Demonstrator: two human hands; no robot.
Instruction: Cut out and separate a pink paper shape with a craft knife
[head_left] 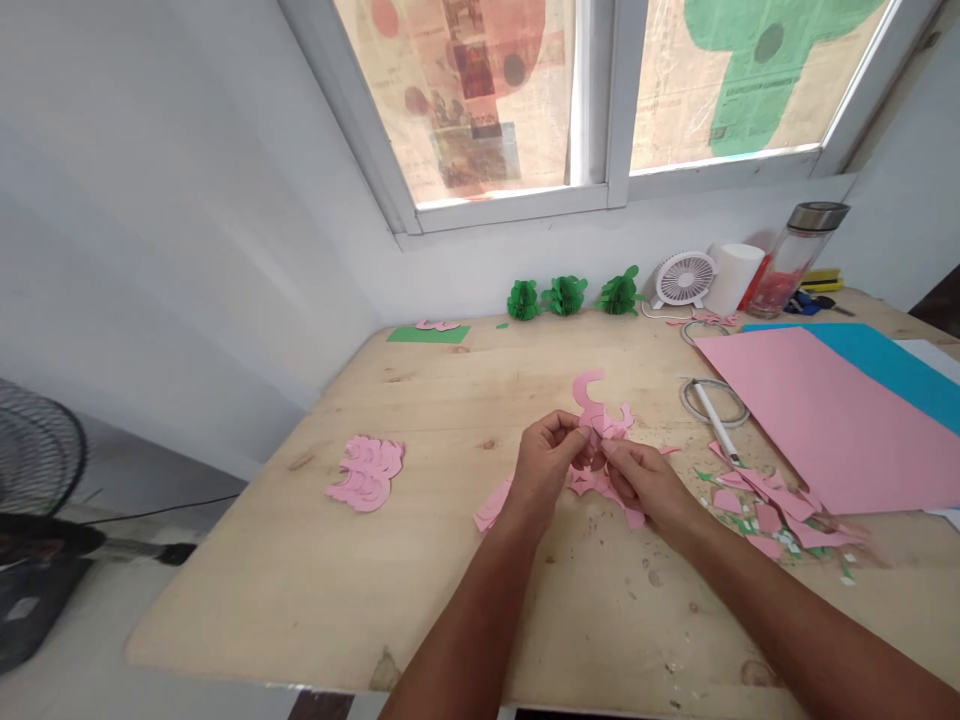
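Left hand [541, 462], right hand [646, 485] meet, fingers [574, 433] pinching pink paper cutout [598, 410].

Your pale wooden worktop [420, 600] carries a stack of pink paper cut-outs [365, 472] well left of your fingers [581, 432], pink and green paper scraps [772, 515] just right, and a large pink paper sheet [817, 410] beyond those.

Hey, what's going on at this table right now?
A person sits at a wooden table, pinching a pink paper cutout between both hands: left hand and right hand meet at its middle, each grip closed on it. More pink pieces lie stacked to the left, paper scraps to the right beside a large pink sheet. Three green paper balls stand by the wall.
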